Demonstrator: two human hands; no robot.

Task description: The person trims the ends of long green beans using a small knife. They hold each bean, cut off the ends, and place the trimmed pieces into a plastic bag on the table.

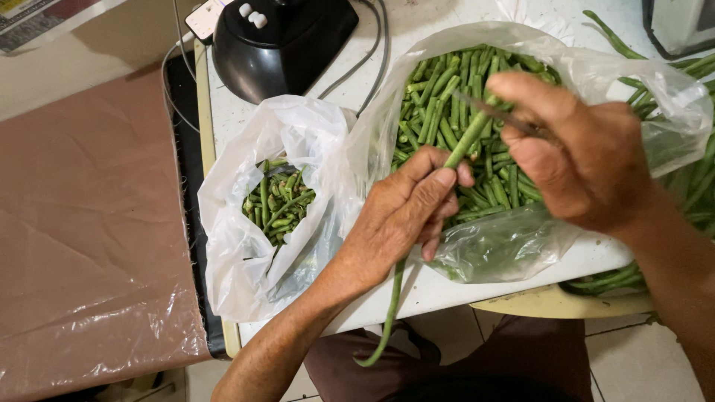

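My left hand [406, 212] pinches 1 long bean [468, 139] near the worktop's [462, 294] front edge; right hand [577, 152] grips the knife [495, 113]. I slice short, fingers back.

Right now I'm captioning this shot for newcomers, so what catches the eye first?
At centre, the left hand holds a long green bean while the right hand puts a small knife to it. Beneath them gapes a clear bag of cut beans; a smaller white bag sits left.
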